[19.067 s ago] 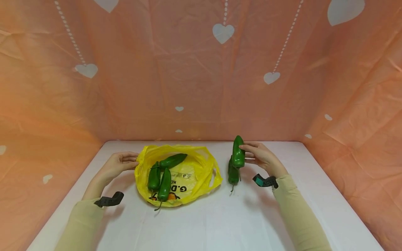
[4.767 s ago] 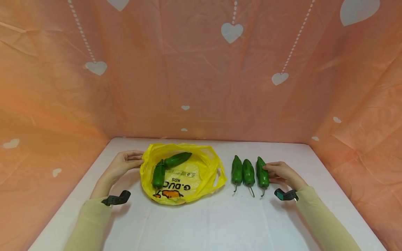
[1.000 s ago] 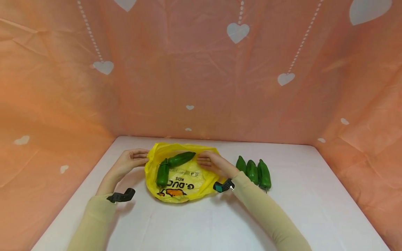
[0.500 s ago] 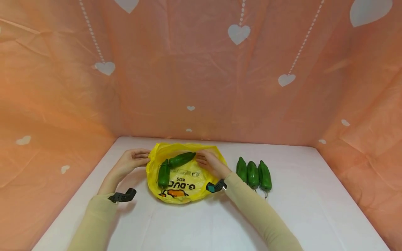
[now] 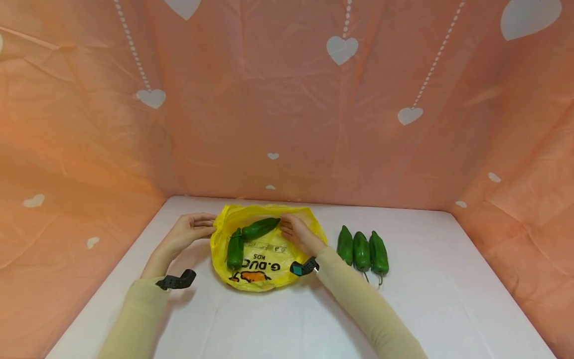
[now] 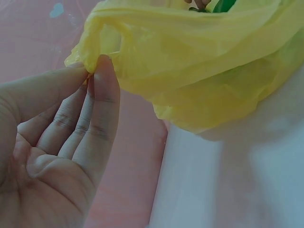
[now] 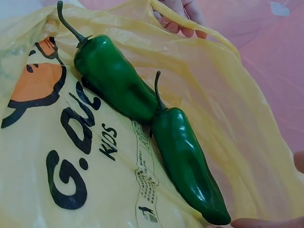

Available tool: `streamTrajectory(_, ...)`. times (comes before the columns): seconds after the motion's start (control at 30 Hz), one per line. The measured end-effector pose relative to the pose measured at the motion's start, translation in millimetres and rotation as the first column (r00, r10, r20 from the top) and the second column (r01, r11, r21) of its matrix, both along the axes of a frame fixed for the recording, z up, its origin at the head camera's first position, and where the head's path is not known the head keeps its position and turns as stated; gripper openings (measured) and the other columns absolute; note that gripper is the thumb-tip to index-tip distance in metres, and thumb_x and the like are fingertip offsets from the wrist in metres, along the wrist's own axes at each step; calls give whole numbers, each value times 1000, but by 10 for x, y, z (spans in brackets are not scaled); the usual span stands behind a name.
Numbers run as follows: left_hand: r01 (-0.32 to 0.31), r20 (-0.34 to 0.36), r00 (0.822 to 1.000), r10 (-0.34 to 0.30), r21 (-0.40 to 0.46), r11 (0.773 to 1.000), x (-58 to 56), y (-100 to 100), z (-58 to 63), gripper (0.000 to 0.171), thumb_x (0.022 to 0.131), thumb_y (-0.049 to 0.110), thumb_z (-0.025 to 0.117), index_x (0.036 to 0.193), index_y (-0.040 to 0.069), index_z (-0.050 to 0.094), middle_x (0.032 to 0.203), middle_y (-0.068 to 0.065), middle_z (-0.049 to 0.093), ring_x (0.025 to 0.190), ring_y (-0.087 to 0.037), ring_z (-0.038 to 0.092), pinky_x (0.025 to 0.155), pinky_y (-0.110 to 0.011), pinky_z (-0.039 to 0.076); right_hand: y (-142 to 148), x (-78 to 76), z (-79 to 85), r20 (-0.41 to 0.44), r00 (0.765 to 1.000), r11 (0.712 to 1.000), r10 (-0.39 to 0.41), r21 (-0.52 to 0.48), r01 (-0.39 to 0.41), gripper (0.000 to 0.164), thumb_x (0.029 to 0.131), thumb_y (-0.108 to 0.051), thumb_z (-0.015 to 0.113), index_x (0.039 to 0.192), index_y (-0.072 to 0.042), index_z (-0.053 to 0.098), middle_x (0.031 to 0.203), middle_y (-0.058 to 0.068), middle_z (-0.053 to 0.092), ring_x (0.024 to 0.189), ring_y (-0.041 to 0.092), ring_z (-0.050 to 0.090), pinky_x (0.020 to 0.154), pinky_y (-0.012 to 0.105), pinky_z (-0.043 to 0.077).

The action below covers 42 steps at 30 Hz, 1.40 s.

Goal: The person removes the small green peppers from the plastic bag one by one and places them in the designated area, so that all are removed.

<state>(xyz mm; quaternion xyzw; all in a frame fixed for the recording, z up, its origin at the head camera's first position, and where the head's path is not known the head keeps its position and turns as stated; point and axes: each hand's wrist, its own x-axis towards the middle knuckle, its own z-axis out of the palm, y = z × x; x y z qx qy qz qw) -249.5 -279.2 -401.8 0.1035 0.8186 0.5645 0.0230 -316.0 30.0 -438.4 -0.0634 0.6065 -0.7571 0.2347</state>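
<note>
A yellow plastic bag (image 5: 287,259) lies with its mouth spread wide. My left hand (image 6: 52,137) pinches its rim between thumb and fingertips, as the left wrist view shows. Inside are two green peppers: one pepper (image 5: 235,251) near the left side, the other pepper (image 5: 261,228) slanting towards the back. My right hand (image 5: 299,233) reaches into the bag, fingers extended beside the slanting pepper's tip. In the right wrist view a fingertip (image 7: 259,223) is right at that tip, the thumb apart from it; whether it touches is hard to tell.
On the white table (image 5: 251,324), right of the bag, three more green peppers stand in a row: a left one (image 5: 345,244), a middle one (image 5: 361,251) and a right one (image 5: 378,253). An orange cloth (image 5: 287,124) with white hearts walls the back and sides.
Earlier, several peppers moved from the bag to the row on the right. Within the last second my right hand has shifted slightly left inside the bag; my left hand keeps its hold.
</note>
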Motion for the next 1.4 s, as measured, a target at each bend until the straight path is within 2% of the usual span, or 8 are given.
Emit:
streamTrajectory(0.17, 0, 1, 1000, 0, 4, 1000, -2, 6, 13, 43, 93, 13, 65, 128, -8, 54, 120, -24, 60, 98, -22, 65, 86, -41, 54, -72, -23, -28, 15, 1000, 1000, -23, -13, 23, 63, 102, -29, 43, 150, 1, 16, 155, 25, 11, 141, 37, 18, 114, 42, 24)
streamTrajectory(0.37, -8, 21, 1000, 7, 26, 1000, -12, 12, 16, 44, 92, 11, 65, 130, -8, 52, 119, -25, 60, 98, -22, 65, 88, -46, 52, -133, -15, -40, 40, 997, 994, -68, -85, 71, 63, 101, -28, 44, 150, -1, 15, 155, 24, 8, 141, 38, 16, 114, 45, 23)
streamTrajectory(0.47, -8, 17, 1000, 8, 28, 1000, -3, 8, 18, 44, 92, 12, 65, 129, -8, 52, 118, -25, 61, 97, -21, 66, 89, -47, 51, -182, -13, -53, 47, 992, 987, -118, -108, 122, 40, 100, -28, 42, 130, -3, 31, 145, 22, 25, 131, 33, 30, 107, 42, 30)
streamTrajectory(0.57, -7, 15, 1000, 6, 37, 999, 4, -2, 13, 43, 92, 10, 65, 128, -9, 52, 117, -26, 61, 96, -20, 66, 89, -49, 50, -231, -7, -56, 51, 983, 978, -175, -105, 179, 31, 100, -31, 41, 115, -6, 32, 132, 16, 31, 118, 30, 35, 100, 43, 35)
streamTrajectory(0.77, -6, 14, 1000, 5, 51, 999, 5, -11, -3, 43, 91, 8, 65, 128, -11, 52, 116, -26, 61, 95, -18, 66, 87, -45, 52, -275, -1, -42, 47, 972, 971, -231, -57, 233, 58, 99, -39, 38, 143, -1, 29, 146, 17, 29, 111, 32, 44, 95, 44, 40)
streamTrajectory(0.9, -1, 7, 1000, 1, 56, 998, 18, -16, -3, 43, 92, 7, 65, 128, -12, 52, 116, -26, 61, 94, -17, 66, 85, -40, 54, -286, -35, -63, 46, 973, 973, -225, -48, 228, 59, 99, -43, 35, 138, 2, 37, 138, 19, 40, 90, 24, 47, 83, 39, 42)
streamTrajectory(1.13, -9, 17, 1000, 8, 53, 999, 31, -23, -13, 42, 92, 7, 65, 128, -11, 52, 115, -25, 61, 94, -17, 66, 84, -37, 55, -288, -25, -61, -10, 988, 987, -156, 22, 156, 60, 100, -40, 34, 138, 5, 39, 133, 22, 47, 104, 27, 48, 86, 38, 43)
streamTrajectory(1.4, -9, 31, 1000, 7, 47, 999, 25, -12, -6, 43, 92, 8, 65, 128, -10, 52, 117, -26, 61, 96, -18, 66, 85, -40, 54, -309, -53, 25, 6, 989, 985, -146, 89, 145, 60, 101, -45, 34, 139, 1, 39, 125, 19, 49, 95, 24, 48, 86, 37, 42)
